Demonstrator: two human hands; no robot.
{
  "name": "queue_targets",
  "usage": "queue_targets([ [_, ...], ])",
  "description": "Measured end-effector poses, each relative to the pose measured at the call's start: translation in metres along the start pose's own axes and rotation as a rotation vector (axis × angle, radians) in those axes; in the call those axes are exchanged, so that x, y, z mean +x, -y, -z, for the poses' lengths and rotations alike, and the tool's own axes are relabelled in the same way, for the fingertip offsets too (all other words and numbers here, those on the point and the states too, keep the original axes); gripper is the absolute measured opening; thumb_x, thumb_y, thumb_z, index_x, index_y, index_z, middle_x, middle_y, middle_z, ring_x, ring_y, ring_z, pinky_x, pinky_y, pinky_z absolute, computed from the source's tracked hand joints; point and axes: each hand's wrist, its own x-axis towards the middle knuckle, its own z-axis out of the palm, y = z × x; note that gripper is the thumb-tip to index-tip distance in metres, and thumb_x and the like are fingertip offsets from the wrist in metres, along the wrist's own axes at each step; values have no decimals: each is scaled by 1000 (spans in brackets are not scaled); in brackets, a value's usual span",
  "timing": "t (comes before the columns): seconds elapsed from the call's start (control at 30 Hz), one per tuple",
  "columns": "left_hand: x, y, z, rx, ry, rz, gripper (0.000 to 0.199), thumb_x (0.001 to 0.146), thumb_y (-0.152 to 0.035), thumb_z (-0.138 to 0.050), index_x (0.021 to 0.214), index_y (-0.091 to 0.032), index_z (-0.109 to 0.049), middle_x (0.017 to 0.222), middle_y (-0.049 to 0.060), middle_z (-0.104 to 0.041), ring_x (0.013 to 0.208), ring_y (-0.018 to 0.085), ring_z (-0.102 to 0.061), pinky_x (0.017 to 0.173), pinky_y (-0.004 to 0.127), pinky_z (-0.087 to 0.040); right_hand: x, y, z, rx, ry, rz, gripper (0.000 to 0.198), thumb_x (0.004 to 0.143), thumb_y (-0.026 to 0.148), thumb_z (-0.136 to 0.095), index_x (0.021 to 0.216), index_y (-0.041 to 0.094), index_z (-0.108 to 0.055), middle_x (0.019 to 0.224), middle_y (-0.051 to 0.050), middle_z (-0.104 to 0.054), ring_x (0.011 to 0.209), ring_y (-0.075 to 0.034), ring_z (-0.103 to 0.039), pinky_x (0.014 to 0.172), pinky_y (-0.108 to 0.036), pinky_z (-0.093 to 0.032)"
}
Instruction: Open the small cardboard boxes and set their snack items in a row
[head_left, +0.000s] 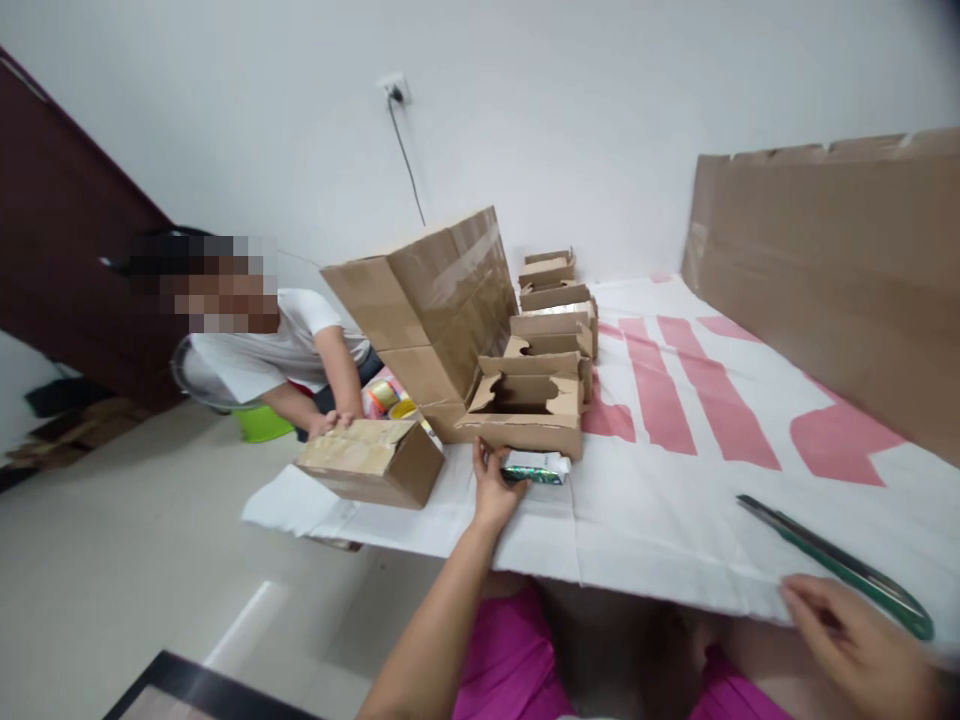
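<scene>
My left hand (pixel 499 488) reaches over the table's near edge, its thumb and fingers closed around one end of a small shiny green-and-white packet (pixel 541 468). The packet lies flat against the front of an open brown cardboard box (pixel 521 432). Lower right, my right hand (pixel 855 635) hovers by the table edge with its fingers loosely curled together; nothing shows in them. Just beyond it a green-handled utility knife (pixel 840 565) rests on the cloth, its tip pointing up and left.
More open boxes (pixel 551 330) stand in a row behind, beside large taped cartons (pixel 450 300). A person in a white shirt (pixel 259 350) presses both hands on a closed carton (pixel 375 462) at left. A large cardboard panel (pixel 832 270) stands right. White-and-pink cloth (pixel 645 510) covers the table.
</scene>
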Motion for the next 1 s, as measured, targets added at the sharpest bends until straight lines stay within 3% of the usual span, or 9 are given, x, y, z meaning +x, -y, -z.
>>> queue_targets([
  [0.1, -8, -9, 4, 31, -9, -20, 64, 59, -16, -81, 117, -19, -52, 156, 16, -13, 142, 39, -30, 112, 51, -38, 16, 21, -48, 23, 100, 103, 31, 94, 48, -47, 87, 24, -67, 80, -2, -74, 68, -18, -70, 60, -27, -54],
  [0.17, -18, -19, 14, 60, 0, -90, 62, 64, -17, -77, 121, -19, -51, 154, 17, -21, 142, 38, -31, 111, 53, -38, 16, 30, -66, -74, 36, 163, 29, 94, 43, -47, 88, 23, -67, 81, -1, -74, 70, -17, -70, 64, -27, -53],
  [0.27, -30, -32, 47, 127, -46, -399, 47, 77, -15, -66, 121, -23, -51, 148, 14, -36, 140, 32, -36, 111, 53, -37, 11, 28, -72, -154, -22, 289, 26, 93, 40, -48, 90, 22, -67, 83, -1, -74, 73, -18, -70, 70, -28, -51],
  [0.33, -24, -30, 80, 175, -199, -534, 42, 79, -16, -65, 117, -25, -53, 140, 11, -44, 137, 30, -39, 111, 52, -35, 7, 22, -70, -159, -11, 338, 26, 93, 39, -47, 89, 23, -68, 82, -1, -73, 73, -18, -70, 71, -28, -50],
  [0.4, -4, -17, 118, 212, -402, -383, 38, 77, -24, -67, 113, -23, -53, 136, 12, -46, 135, 32, -39, 113, 55, -31, 6, 19, -68, -172, -9, 355, 26, 93, 38, -47, 87, 23, -67, 81, -1, -73, 72, -17, -69, 71, -29, -49],
  [0.5, 42, 18, 173, 202, -670, 269, 52, 75, -35, -67, 120, -20, -47, 145, 15, -35, 141, 33, -28, 116, 55, -22, 7, 19, -68, -209, -21, 377, 23, 93, 37, -50, 88, 23, -67, 80, 0, -72, 71, -17, -69, 69, -29, -48],
  [0.6, 78, 54, 214, 163, -671, 492, 62, 72, -34, -67, 126, -16, -44, 144, 20, -37, 140, 39, -27, 114, 62, -19, 8, 21, -69, -214, -19, 395, 22, 93, 36, -50, 89, 22, -66, 79, -1, -71, 70, -17, -68, 68, -29, -48],
  [0.73, 92, 82, 240, 35, -485, 584, 63, 65, -37, -70, 120, -13, -52, 125, 17, -57, 119, 35, -53, 103, 52, -42, 7, 20, -70, -205, -28, 421, 21, 94, 32, -49, 88, 22, -67, 77, -1, -70, 68, -17, -67, 70, -30, -47],
  [1.0, 58, 77, 248, -73, -297, 556, 69, 56, -47, -77, 116, -18, -60, 118, 10, -64, 111, 29, -59, 102, 44, -44, 5, 19, -70, -210, -2, 400, 24, 96, 37, -48, 88, 22, -65, 75, 0, -68, 68, -17, -65, 68, -31, -44],
])
